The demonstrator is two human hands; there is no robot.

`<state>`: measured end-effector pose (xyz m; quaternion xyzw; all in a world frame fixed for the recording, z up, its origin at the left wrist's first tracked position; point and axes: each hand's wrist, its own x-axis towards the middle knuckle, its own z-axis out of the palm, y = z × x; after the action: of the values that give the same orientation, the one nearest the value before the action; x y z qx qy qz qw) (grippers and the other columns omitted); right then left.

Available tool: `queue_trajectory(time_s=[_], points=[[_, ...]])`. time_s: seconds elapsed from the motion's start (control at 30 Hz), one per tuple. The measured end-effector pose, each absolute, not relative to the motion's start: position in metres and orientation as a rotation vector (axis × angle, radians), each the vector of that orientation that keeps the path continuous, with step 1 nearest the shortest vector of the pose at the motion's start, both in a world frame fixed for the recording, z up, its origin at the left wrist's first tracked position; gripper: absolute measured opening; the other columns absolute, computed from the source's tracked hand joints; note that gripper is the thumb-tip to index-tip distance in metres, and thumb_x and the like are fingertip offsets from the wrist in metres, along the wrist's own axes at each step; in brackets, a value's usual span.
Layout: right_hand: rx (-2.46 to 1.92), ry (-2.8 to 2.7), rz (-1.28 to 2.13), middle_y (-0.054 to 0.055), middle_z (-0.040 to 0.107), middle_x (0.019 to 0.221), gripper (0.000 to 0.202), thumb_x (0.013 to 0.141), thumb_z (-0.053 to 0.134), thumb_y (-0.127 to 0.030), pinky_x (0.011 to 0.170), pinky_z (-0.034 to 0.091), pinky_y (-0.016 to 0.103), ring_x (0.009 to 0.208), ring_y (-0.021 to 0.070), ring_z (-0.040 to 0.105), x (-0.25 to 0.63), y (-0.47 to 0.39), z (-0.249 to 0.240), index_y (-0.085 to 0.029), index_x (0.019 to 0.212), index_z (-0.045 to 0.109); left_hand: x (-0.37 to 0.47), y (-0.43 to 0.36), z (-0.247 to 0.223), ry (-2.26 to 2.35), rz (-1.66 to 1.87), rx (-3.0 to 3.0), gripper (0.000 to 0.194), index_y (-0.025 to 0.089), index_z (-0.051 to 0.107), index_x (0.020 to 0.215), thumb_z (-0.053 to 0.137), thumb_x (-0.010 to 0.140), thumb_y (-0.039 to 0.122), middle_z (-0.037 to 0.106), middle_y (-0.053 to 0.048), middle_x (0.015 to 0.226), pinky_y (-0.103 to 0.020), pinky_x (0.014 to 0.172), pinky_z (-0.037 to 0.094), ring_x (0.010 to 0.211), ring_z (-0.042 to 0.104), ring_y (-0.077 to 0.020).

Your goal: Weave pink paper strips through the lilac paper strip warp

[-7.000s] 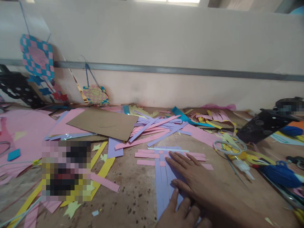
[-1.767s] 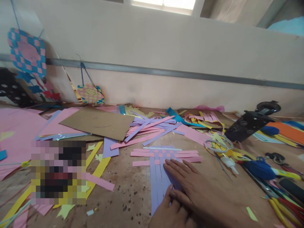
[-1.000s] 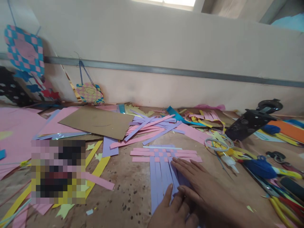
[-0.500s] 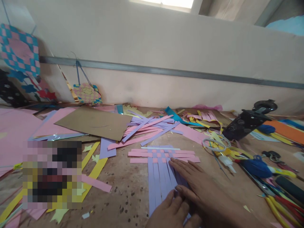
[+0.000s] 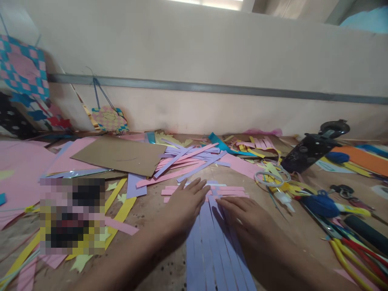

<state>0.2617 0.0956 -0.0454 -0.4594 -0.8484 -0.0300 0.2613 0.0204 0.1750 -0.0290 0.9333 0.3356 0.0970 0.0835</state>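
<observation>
Left hand (image 5: 189,200) has advanced over the pink strips (image 5: 232,188), baring purple strips (image 5: 194,258) between both hands. Right hand (image 5: 247,210) lies opposite. Both, fingers extended, apparently steady them, gripping nothing.

I log lilac on the long strips (image 5: 207,254), pink on the crosswise strips (image 5: 171,190). Worktop (image 5: 169,268): brown, dark speckles. Heaped strips (image 5: 188,155) behind: pink mixed with lilac. Large hanging piece (image 5: 41,68): blue-and-pink checks; small hanging piece (image 5: 110,117): pink-and-yellow checks, blue at the edges. I read the container (image 5: 303,155) as black, pale dots; yarn bundle (image 5: 321,204), deep blue; paper star (image 5: 81,262), pale yellow-green.
</observation>
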Motion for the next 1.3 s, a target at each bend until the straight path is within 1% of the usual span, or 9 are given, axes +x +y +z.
queue_trajectory(time_s=[0.07, 0.13, 0.33, 0.47, 0.63, 0.77, 0.93, 1.2, 1.3], points=[[-1.234, -2.289, -0.157, 0.012, 0.076, 0.124, 0.042, 0.103, 0.043, -0.016, 0.090, 0.061, 0.045, 0.109, 0.0282, 0.073, 0.257, 0.097, -0.053, -0.023, 0.136, 0.067, 0.021, 0.190, -0.034, 0.969, 0.234, 2.800, 0.047, 0.022, 0.046, 0.159, 0.034, 0.114, 0.027, 0.039, -0.007, 0.169, -0.053, 0.130, 0.020, 0.158, 0.032, -0.0247], [-1.235, -2.306, -0.207, 0.012, 0.076, 0.121, 0.039, 0.104, 0.044, -0.013, 0.089, 0.060, 0.045, 0.107, 0.0278, 0.073, 0.253, 0.098, -0.061, -0.023, 0.133, 0.068, 0.021, 0.197, -0.042, 0.939, 0.213, 2.801, 0.048, 0.022, 0.044, 0.160, 0.035, 0.114, 0.028, 0.036, -0.007, 0.170, -0.053, 0.130, 0.018, 0.159, 0.030, -0.0239], [-1.149, -2.376, -0.285, 0.011, 0.076, 0.123, 0.032, 0.105, 0.049, -0.013, 0.087, 0.059, 0.042, 0.102, 0.0251, 0.073, 0.250, 0.104, -0.065, -0.022, 0.126, 0.072, 0.018, 0.201, -0.058, 0.915, 0.221, 2.786, 0.048, 0.022, 0.045, 0.159, 0.036, 0.115, 0.037, 0.038, -0.008, 0.169, -0.054, 0.129, 0.020, 0.158, 0.032, -0.0240], [-1.133, -2.401, -0.289, 0.011, 0.077, 0.122, 0.029, 0.105, 0.051, -0.012, 0.084, 0.059, 0.039, 0.098, 0.0244, 0.074, 0.252, 0.106, -0.063, -0.021, 0.121, 0.073, 0.017, 0.201, -0.060, 0.904, 0.247, 2.794, 0.047, 0.023, 0.047, 0.158, 0.034, 0.115, 0.038, 0.039, -0.008, 0.169, -0.050, 0.129, 0.021, 0.158, 0.033, -0.0223], [-1.107, -2.392, -0.243, 0.010, 0.077, 0.126, 0.036, 0.103, 0.047, -0.007, 0.084, 0.060, 0.038, 0.102, 0.0234, 0.074, 0.255, 0.107, -0.065, -0.021, 0.126, 0.071, 0.017, 0.202, -0.062, 0.888, 0.272, 2.791, 0.046, 0.022, 0.048, 0.157, 0.035, 0.115, 0.037, 0.040, -0.008, 0.168, -0.049, 0.128, 0.023, 0.158, 0.033, -0.0231], [-1.114, -2.378, -0.164, 0.010, 0.076, 0.128, 0.040, 0.102, 0.045, -0.006, 0.087, 0.060, 0.041, 0.105, 0.0237, 0.074, 0.255, 0.103, -0.060, -0.022, 0.129, 0.069, 0.017, 0.203, -0.061, 0.880, 0.269, 2.780, 0.046, 0.023, 0.049, 0.156, 0.035, 0.115, 0.037, 0.040, -0.008, 0.168, -0.049, 0.128, 0.023, 0.157, 0.034, -0.0232], [-1.184, -2.433, 0.025, 0.011, 0.076, 0.129, 0.041, 0.101, 0.044, -0.009, 0.087, 0.059, 0.042, 0.108, 0.0255, 0.074, 0.258, 0.098, -0.050, -0.024, 0.131, 0.068, 0.017, 0.203, -0.059, 0.878, 0.244, 2.771, 0.044, 0.025, 0.051, 0.156, 0.036, 0.115, 0.034, 0.038, -0.008, 0.169, -0.049, 0.127, 0.024, 0.157, 0.034, -0.0243], [-1.272, -2.349, 0.097, 0.009, 0.074, 0.134, 0.040, 0.103, 0.048, -0.014, 0.100, 0.058, 0.045, 0.118, 0.0258, 0.071, 0.275, 0.098, -0.050, -0.025, 0.136, 0.068, 0.017, 0.202, -0.062, 0.845, 0.311, 2.914, 0.042, 0.025, 0.054, 0.153, 0.037, 0.115, 0.031, 0.046, -0.007, 0.165, -0.050, 0.128, 0.024, 0.154, 0.041, -0.0248], [-1.270, -2.353, 0.080, 0.009, 0.073, 0.136, 0.039, 0.104, 0.049, -0.016, 0.100, 0.058, 0.046, 0.120, 0.0265, 0.070, 0.274, 0.099, -0.050, -0.025, 0.138, 0.067, 0.018, 0.198, -0.062, 0.772, 0.414, 2.963, 0.038, 0.023, 0.059, 0.146, 0.039, 0.113, 0.023, 0.055, -0.007, 0.159, -0.051, 0.128, 0.024, 0.150, 0.046, -0.0249]])
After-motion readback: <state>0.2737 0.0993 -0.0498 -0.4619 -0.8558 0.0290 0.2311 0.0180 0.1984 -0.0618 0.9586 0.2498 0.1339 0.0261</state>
